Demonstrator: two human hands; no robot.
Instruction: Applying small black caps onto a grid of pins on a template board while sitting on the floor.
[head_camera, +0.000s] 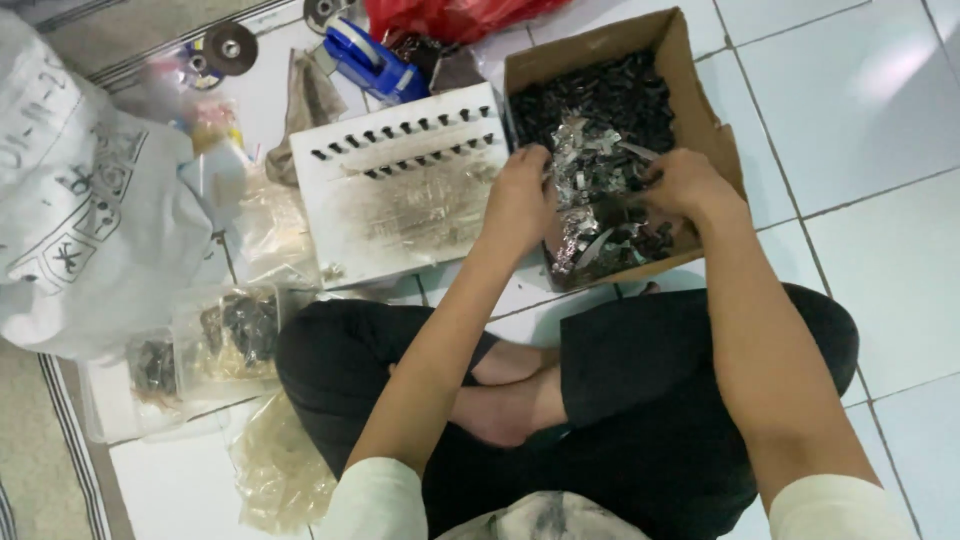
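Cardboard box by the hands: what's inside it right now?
The cardboard box holds a heap of small black parts with shiny silver pieces on top. The left hand and right hand cover part of the heap; the box bottom is hidden.

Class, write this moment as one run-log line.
left hand: in cardboard box | right hand: among small dark and silvery parts | white board: beside box
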